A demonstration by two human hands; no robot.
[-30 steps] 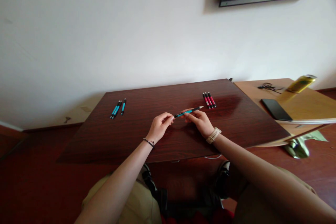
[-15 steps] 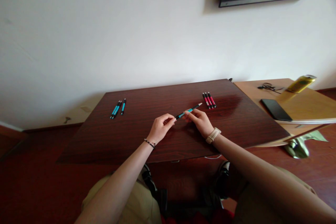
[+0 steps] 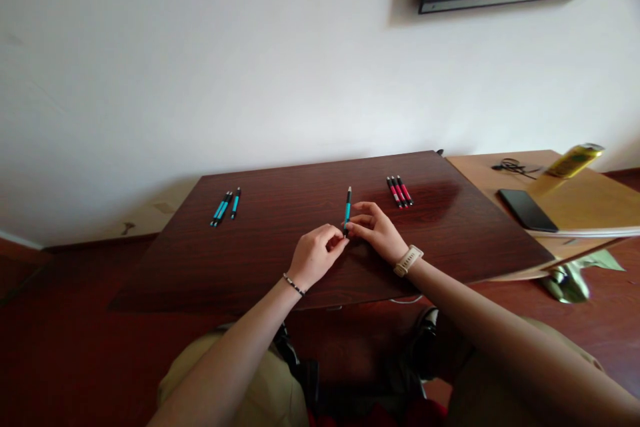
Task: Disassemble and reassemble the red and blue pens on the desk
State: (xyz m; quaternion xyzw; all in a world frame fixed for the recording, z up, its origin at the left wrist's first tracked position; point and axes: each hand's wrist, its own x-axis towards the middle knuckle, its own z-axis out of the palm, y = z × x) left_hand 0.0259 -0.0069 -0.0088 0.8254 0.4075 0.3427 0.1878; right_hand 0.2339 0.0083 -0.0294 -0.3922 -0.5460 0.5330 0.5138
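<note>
Left hand pinching blue pen, right hand half-curled against it, grip unclear, pink pens near, phone, can farther right

A person's ungloved left hand, thin dark bracelet with pale beads at its wrist, ungloved right hand, cream watch strap with dark slots, khaki trousers, dark shoe with white trim

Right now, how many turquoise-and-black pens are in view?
4: three turquoise pens lie left on the brown table; the held pen is between left hand and right hand.
</note>
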